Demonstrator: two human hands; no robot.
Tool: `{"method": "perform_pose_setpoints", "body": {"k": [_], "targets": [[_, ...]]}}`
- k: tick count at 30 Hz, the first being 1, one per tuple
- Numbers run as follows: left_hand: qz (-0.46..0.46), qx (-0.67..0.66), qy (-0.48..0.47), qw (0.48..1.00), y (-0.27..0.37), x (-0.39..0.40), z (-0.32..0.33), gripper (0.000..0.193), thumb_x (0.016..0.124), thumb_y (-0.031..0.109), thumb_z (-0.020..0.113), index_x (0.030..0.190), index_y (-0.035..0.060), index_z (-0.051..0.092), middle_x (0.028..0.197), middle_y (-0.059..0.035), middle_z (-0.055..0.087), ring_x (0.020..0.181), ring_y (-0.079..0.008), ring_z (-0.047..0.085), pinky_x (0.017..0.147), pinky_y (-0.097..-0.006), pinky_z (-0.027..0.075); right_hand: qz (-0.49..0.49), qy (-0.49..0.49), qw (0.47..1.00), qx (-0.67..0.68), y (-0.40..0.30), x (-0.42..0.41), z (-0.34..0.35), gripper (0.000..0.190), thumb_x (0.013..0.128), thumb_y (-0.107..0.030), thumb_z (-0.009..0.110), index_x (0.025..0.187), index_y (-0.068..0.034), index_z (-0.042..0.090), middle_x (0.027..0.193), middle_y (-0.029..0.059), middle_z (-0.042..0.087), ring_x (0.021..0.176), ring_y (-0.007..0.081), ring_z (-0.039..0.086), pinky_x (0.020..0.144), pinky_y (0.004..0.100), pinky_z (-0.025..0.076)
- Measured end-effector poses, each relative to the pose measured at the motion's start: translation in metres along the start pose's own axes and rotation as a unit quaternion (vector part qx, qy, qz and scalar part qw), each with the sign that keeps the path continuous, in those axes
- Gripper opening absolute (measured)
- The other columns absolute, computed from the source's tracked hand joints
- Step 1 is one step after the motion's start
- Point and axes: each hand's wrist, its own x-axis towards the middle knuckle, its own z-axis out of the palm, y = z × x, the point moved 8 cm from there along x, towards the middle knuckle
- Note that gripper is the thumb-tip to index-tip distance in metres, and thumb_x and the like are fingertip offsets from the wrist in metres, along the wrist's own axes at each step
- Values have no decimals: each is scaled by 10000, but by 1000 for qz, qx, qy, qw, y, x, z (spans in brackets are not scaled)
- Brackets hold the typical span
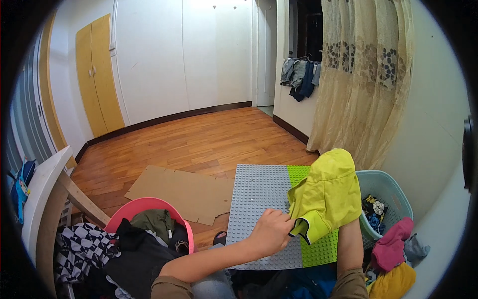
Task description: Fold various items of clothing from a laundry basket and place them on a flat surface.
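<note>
A bright yellow-green garment with dark edge trim is held up over the right part of a studded building-brick tabletop, grey with green sections. My left hand pinches the garment's trimmed edge at its lower left. The right forearm goes up inside the cloth, so my right hand is hidden within it and its fingers do not show; the fabric bulges around it at the top.
At left, a pink basket holds dark and olive clothes beside a white chair. At right, a light blue basket holds clothes, with pink and mustard garments near it. Cardboard lies on the wooden floor.
</note>
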Motion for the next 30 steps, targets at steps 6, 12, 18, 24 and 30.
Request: {"method": "perform_pose_setpoints", "body": {"k": [6,12,18,24,30], "targets": [[64,-61,26,996,24,2,-10,192,578,70,643,726,47,522,686,-73,499,737,-251,516,768,-377,399,102,-25,692,714,29,-4,23,443,933,-311,454,1303,-77,392,1272,105,470,1157,238,463,1005,349,357],[144,-134,26,980,64,-3,-27,230,556,86,683,700,51,507,665,-64,475,702,-238,521,808,-382,423,73,-96,780,615,1,14,32,451,906,-245,516,1303,-63,405,1288,104,465,1160,237,468,993,355,370],[151,-179,38,971,64,-3,-33,241,611,145,725,665,62,504,623,-55,462,665,-235,530,815,-367,433,49,-225,888,399,-26,6,30,446,891,-212,538,1290,-51,424,1289,103,467,1158,234,470,980,361,382],[-13,-301,-28,953,18,1,-32,275,783,283,692,699,40,592,625,-67,549,613,-182,572,676,-314,470,3,-341,925,167,-68,6,65,441,876,-180,560,1277,-39,443,1290,102,469,1156,231,472,966,368,395],[-344,-578,189,716,-103,1,-70,358,911,381,512,918,42,626,788,-26,642,684,-90,604,600,-211,477,-24,-407,912,-50,-53,-44,6,438,863,-152,578,1267,-29,458,1291,100,470,1155,229,474,955,373,405]]}}
